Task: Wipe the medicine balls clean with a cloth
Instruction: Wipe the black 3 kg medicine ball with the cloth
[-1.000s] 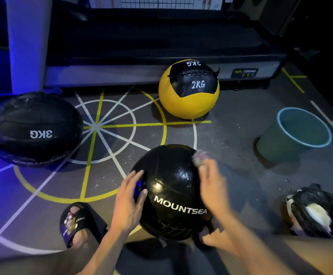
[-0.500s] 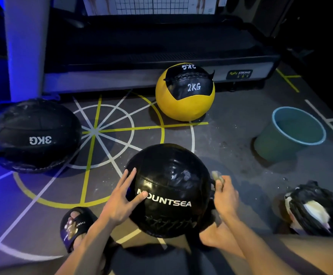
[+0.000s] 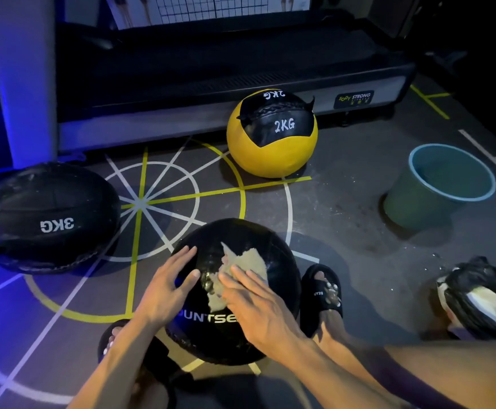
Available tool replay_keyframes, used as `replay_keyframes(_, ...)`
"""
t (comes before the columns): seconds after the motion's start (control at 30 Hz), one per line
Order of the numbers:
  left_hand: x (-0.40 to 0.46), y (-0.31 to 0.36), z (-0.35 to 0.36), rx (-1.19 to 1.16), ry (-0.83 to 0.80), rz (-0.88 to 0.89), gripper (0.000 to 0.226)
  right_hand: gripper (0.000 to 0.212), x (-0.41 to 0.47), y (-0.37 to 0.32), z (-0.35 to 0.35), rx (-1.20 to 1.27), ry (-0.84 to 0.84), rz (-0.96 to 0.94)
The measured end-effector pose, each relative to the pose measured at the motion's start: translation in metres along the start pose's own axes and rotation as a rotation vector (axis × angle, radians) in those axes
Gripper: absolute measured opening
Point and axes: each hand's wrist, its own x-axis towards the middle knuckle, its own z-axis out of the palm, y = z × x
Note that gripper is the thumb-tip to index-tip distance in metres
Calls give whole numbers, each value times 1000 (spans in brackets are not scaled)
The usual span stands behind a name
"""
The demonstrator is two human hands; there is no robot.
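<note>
Right now my right hand (image 3: 258,305) presses the cloth (image 3: 240,276) flat, fingers straight, onto the black ball (image 3: 273,278) between my feet; my left hand (image 3: 167,287) steadies it, fingers spread. I judge the 3KG ball (image 3: 51,216) and yellow ball (image 3: 270,154) remain unwiped. The bucket (image 3: 435,202) sits right; nothing blocks me.

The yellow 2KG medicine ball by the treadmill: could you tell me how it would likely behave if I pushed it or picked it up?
The yellow 2KG medicine ball is round and sits free on the floor, so a push would probably roll it. Its printed 2KG suggests moderate heft. The stitched seam suggests a soft shell that likely gives a little rather than bouncing.
</note>
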Motion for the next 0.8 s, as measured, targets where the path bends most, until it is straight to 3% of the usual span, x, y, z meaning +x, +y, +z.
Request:
replay_keyframes(0.13, -16, -15, 2, 28, 41, 8, 54, 41, 19, 16, -5, -95, -86, -97)
replay_keyframes(0.27, -22, -19, 4, 16, 48, -1, 54, 40, 49, 29, -26, 143, -54, 118)
replay_keyframes(0.33, -23, -20, 4, 5, 47, -4, 54, 35, 59, 53, -26, 258, 14, 342)
replay_keyframes(0.4, -29, -21, 6, 2, 47, -10, 54, 21, 58, 100, -19, 383, 4, 734)
replay_keyframes(0.47, -38, -24, 5, -11, 56, -16, 54, 32, 45, 143, -20, 569, 39, 1173)
replay_keyframes(0.53, -43, -25, 0, -26, 59, -40, 53, 41, 39, 154, -27, 786, 251, 1385)
replay_keyframes(0.6, -43, -24, -3, -22, 60, -52, 53, 32, 53, 132, -39, 803, 472, 1280)
replay_keyframes(0.67, -44, -21, -2, 0, 58, -22, 53, 23, 70, 83, -54, 748, 486, 1008)
replay_keyframes(0.73, -46, -16, 2, 21, 80, 17, 58, 13, 81, 30, -57, 622, 293, 635)
replay_keyframes(0.8, -52, -13, 10, 78, 119, 60, 64, 18, 80, -8, -48, 335, -50, 206)
